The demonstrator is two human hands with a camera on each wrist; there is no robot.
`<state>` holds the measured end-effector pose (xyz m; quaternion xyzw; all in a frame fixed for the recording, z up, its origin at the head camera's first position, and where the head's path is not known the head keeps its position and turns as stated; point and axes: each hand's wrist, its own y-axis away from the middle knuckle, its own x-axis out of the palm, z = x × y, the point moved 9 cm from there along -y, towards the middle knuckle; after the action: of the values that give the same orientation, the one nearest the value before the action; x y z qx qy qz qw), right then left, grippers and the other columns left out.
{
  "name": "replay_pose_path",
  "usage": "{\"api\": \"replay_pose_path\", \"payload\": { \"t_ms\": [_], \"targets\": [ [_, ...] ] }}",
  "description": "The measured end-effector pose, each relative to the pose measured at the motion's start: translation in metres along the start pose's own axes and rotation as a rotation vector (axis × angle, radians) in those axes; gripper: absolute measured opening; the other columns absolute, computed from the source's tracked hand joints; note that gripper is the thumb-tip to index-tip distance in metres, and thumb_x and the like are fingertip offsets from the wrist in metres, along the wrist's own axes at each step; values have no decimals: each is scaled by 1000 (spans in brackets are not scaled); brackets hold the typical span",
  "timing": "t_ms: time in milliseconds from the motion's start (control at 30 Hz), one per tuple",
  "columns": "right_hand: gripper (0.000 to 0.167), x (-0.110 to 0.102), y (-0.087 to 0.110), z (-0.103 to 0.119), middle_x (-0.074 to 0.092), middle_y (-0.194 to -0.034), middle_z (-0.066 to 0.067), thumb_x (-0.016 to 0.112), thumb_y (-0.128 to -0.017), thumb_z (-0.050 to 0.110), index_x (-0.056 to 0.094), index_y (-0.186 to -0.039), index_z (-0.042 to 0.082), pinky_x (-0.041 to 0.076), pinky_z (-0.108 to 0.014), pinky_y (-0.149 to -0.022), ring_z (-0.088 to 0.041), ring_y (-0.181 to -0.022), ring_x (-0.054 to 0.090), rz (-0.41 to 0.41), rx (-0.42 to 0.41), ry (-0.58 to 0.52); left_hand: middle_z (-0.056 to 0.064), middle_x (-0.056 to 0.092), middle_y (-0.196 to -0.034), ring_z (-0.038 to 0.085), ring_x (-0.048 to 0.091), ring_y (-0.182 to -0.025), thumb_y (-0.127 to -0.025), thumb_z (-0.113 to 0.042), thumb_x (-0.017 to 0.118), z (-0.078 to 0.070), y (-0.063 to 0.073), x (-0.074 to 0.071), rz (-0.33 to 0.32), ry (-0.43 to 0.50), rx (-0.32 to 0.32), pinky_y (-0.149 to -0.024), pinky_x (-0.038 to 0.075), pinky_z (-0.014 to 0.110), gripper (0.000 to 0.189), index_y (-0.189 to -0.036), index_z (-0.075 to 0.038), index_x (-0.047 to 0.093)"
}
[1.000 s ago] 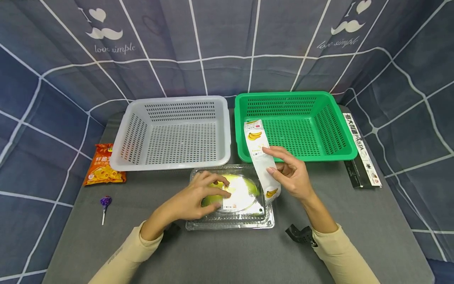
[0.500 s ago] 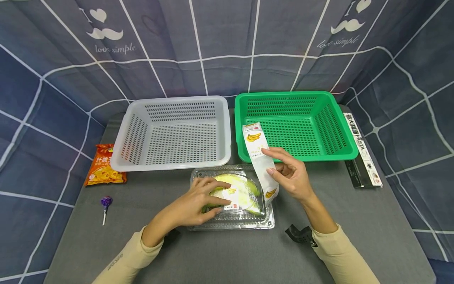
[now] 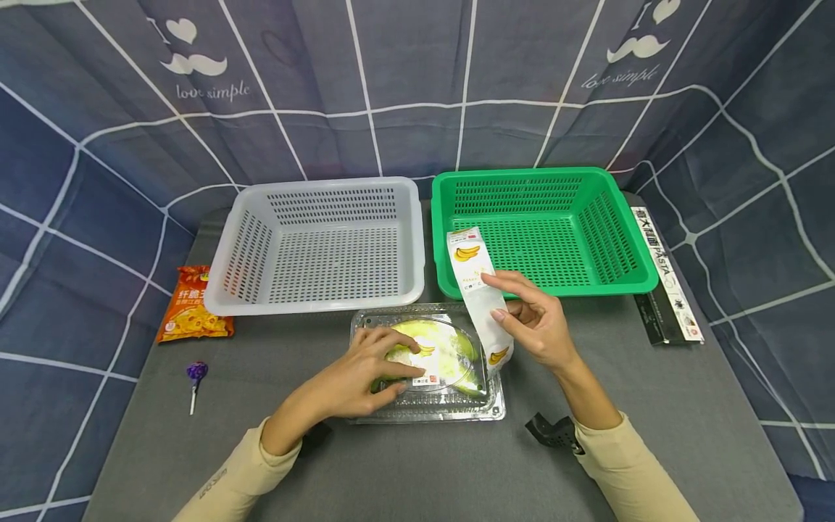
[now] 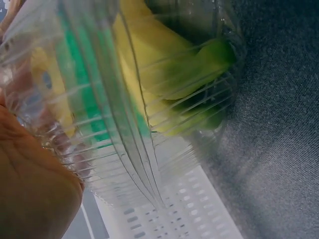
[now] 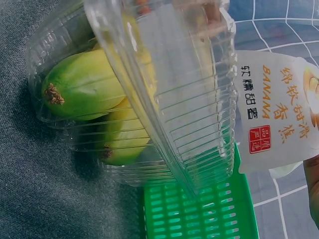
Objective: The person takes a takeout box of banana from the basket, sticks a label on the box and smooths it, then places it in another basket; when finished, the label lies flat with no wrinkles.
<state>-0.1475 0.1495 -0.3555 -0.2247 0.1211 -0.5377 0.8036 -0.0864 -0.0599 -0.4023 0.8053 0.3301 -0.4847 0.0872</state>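
A clear plastic clamshell box [image 3: 427, 406] holding yellow-green fruit [image 5: 84, 87] lies on the grey table in front of the two baskets. My left hand [image 3: 375, 366] rests on its lid with fingers spread and lightly curled. My right hand [image 3: 528, 322] pinches a white banana-print pouch [image 3: 479, 293], held tilted at the box's right edge, its top leaning over the green basket's front rim. The left wrist view shows the box wall [image 4: 149, 124] close up with fruit behind it. The pouch label [image 5: 271, 127] shows in the right wrist view.
A white basket [image 3: 320, 243] and a green basket [image 3: 541, 228] stand side by side at the back. An orange snack bag [image 3: 192, 304] and a purple lollipop [image 3: 194, 377] lie at the left. A long pasta box [image 3: 665, 275] lies right of the green basket.
My left hand has slid slightly toward me on the lid and the glare on it has faded. The pouch has dipped a little lower. Little differs over the last half second.
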Motion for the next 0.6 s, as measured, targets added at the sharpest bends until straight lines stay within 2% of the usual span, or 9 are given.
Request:
{"api": "replay_pose_path", "payload": {
  "t_ms": [233,433,600],
  "targets": [
    [41,0,0,0,54,-130,-13,62,-86,-12,52,-125,-23,54,-23,-67,-16,-86,66,0,3,-3,2,51,-137,23,38,-129,-91,-20,69,2,2,0,-6,9,-18,-97,26,52,31,-122,-24,72],
    [41,1,-1,1,54,-130,-13,62,-86,-11,52,-125,-23,54,-23,-67,-16,-87,66,5,-7,-7,1,51,-139,23,37,-131,-91,-17,67,-1,2,-1,-9,6,-4,-97,26,53,32,-123,-22,72],
    [41,1,-1,1,54,-130,-13,61,-86,-12,52,-125,-22,54,-23,-67,-16,-87,66,8,-14,-13,-3,54,-124,20,41,-123,-92,-17,65,-1,2,0,11,-8,-12,-95,27,51,32,-123,-24,72]
  ]
}}
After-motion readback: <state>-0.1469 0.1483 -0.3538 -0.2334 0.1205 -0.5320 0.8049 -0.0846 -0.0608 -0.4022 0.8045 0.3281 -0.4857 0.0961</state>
